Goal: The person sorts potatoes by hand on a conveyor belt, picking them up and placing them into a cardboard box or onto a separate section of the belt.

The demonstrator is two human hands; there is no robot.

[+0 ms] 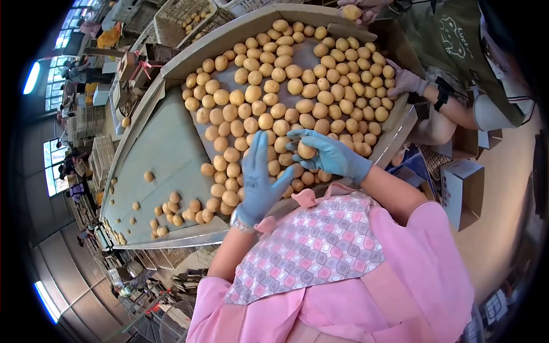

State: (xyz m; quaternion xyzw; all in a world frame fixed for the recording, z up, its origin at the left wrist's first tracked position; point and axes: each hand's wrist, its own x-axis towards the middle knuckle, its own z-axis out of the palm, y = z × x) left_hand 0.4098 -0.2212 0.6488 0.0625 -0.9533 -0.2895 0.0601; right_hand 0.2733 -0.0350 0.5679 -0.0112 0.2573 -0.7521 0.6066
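Many round, yellow-brown potatoes (294, 86) lie spread over the sorting table in front of me. My right hand (331, 154), in a blue glove, has its fingers curled around one potato (306, 150) just above the pile. To its left, my left hand (258, 182), also blue-gloved, is held flat over the near potatoes with fingers stretched and thumb apart. Nothing shows in its grasp; its palm side is partly hidden, so contact with the potatoes below cannot be made out.
A green conveyor belt (163, 146) carries scattered potatoes at the left. Across the table, a co-worker's gloved hand (405, 80) rests by the rim, and the other holds a potato (351, 12). An open carton (462, 191) stands at right; plastic crates (171, 26) stand behind.
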